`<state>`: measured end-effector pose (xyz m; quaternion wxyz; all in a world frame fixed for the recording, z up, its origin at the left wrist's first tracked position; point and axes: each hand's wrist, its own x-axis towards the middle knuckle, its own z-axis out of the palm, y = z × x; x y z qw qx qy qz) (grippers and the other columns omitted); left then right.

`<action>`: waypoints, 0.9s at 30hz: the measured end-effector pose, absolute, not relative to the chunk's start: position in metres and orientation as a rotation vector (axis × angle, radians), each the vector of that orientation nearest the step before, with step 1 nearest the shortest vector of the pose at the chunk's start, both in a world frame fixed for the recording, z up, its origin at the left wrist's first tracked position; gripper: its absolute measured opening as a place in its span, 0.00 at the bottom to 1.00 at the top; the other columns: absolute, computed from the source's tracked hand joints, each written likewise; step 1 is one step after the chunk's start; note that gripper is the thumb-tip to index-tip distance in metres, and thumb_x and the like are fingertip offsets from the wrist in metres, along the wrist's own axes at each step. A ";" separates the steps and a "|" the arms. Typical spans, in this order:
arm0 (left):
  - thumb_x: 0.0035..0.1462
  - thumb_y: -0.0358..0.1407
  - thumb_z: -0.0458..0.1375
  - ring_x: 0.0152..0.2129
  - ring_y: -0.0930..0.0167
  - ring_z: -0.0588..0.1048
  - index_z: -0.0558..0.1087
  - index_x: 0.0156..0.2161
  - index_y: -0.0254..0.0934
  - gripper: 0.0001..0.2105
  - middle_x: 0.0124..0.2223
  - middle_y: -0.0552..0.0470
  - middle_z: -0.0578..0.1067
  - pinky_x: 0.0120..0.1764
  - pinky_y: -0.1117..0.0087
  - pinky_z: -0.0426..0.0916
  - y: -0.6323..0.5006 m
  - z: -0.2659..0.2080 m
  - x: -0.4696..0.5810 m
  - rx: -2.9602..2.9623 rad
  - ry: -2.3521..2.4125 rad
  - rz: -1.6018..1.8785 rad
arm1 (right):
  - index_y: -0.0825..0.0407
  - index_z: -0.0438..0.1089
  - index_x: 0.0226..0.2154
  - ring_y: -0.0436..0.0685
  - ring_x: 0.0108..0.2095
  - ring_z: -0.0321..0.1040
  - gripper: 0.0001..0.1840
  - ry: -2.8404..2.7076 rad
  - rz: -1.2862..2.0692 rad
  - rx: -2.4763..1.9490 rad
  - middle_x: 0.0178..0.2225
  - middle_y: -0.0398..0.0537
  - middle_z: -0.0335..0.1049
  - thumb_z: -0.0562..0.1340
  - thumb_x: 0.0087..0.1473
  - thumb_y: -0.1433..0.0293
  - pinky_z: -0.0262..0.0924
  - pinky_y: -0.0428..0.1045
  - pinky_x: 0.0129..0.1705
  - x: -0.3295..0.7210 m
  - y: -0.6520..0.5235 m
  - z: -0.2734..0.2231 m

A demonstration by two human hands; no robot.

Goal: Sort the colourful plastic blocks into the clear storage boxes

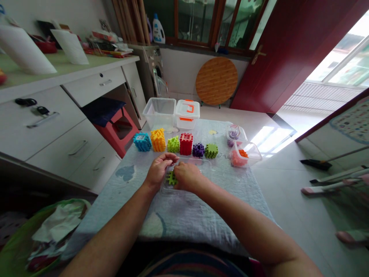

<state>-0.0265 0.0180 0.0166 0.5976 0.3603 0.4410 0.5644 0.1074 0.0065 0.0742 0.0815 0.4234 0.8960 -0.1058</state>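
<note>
A shallow clear plastic box point(206, 164) lies on the cloth-covered table in front of me. Inside, at its left end, are green interlocking block pieces point(172, 178). My left hand point(158, 169) is at the box's left far corner, thumb and fingers closed on the rim. My right hand point(187, 176) reaches into the box with its fingers curled down beside the green pieces; what its fingertips hold is hidden. Just beyond the box stands a row of block cubes: blue point(142, 142), yellow point(158, 140), lime point(173, 144), red point(186, 144), purple point(198, 150) and green point(211, 151).
At the table's far end stand an open clear bin point(159, 111) and a lidded box point(187, 114) with orange clips. On the right are a small container of purple pieces point(235, 134) and one of orange pieces point(243, 154). A red stool point(118, 127) is left of the table.
</note>
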 end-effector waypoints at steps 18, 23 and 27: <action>0.42 0.33 0.63 0.35 0.67 0.75 0.77 0.34 0.37 0.10 0.34 0.51 0.80 0.44 0.66 0.66 0.019 0.015 -0.030 0.864 1.045 1.286 | 0.58 0.70 0.50 0.70 0.53 0.63 0.33 2.397 -0.104 1.774 0.54 0.63 0.67 0.72 0.43 0.59 0.59 0.56 0.50 0.250 0.103 0.092; 0.42 0.33 0.63 0.36 0.67 0.76 0.77 0.34 0.36 0.10 0.34 0.51 0.80 0.46 0.66 0.66 0.019 0.014 -0.032 0.846 1.025 1.278 | 0.56 0.68 0.52 0.70 0.54 0.61 0.36 2.375 -0.176 1.687 0.55 0.61 0.65 0.72 0.43 0.59 0.60 0.56 0.50 0.248 0.116 0.075; 0.42 0.33 0.64 0.36 0.68 0.76 0.78 0.34 0.36 0.10 0.35 0.51 0.80 0.46 0.67 0.66 0.019 0.014 -0.032 0.848 1.019 1.271 | 0.55 0.72 0.47 0.66 0.51 0.65 0.26 2.408 -0.178 1.638 0.50 0.59 0.69 0.71 0.46 0.62 0.60 0.54 0.49 0.249 0.119 0.072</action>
